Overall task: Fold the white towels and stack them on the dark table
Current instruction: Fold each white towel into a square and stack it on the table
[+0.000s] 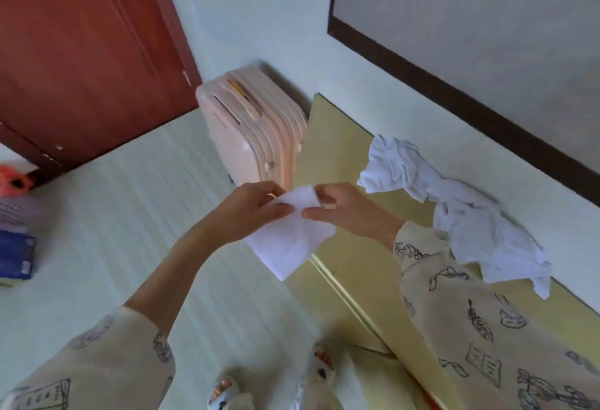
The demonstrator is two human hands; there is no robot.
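Note:
A white towel [289, 240] hangs in the air between both hands, over the near edge of the table [344, 156]. My left hand [253, 208] pinches its upper edge from the left. My right hand [347, 211] pinches the same edge from the right, fingertips close to the left hand's. The towel's lower part droops down toward the floor. A heap of crumpled white towels [454, 211] lies on the tabletop to the right, along the wall. The tabletop looks yellowish-green in this view.
A pale pink ribbed suitcase [256, 130] stands on the floor against the table's left end. A reddish-brown door [84, 52] fills the upper left. Orange, purple and blue items [16, 214] sit at the left edge. My slippered feet [269, 380] show at the bottom.

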